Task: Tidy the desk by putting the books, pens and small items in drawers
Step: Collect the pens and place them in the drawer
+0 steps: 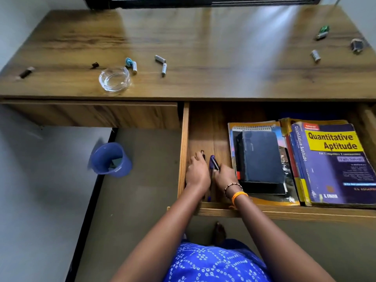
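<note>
Wooden desk (203, 47), top lit by a streak of window glare. Right-hand drawer (184, 151) pulled out; left drawer front (91, 113) closed.

Inside the open drawer, right side: "Quantitative Aptitude" book (333, 165), blue and yellow cover, lying flat on other books. Just left of it a second stack with a dark blue hardback (261, 157) on top, over a spiral notepad (252, 128) and a larger glossy book.

Floor left of the drawer: blue plastic bin (109, 159), something pale inside.

Both hands are down in the drawer's left section, close together. Left hand (197, 173) palm down, fingers curled forward over a dark pen (203, 154) whose tip shows just beyond the fingertips; whether it grips or only rests on it, cannot tell. Right hand (225, 177) sits against the book stack's edge, fingers curled round purple pens (213, 162) that stick out between the two hands. Beaded bracelet and orange band on the right wrist.

Desk top, left half: clear glass ashtray (115, 79) near the front edge; batteries (162, 64) scattered behind it, one beside a crumpled teal wrapper (128, 62); a small dark clip and a brown stick-like item farther left. Right far corner: more batteries (315, 55), a green wrapper (323, 30), a small dark boxy item (357, 45).
</note>
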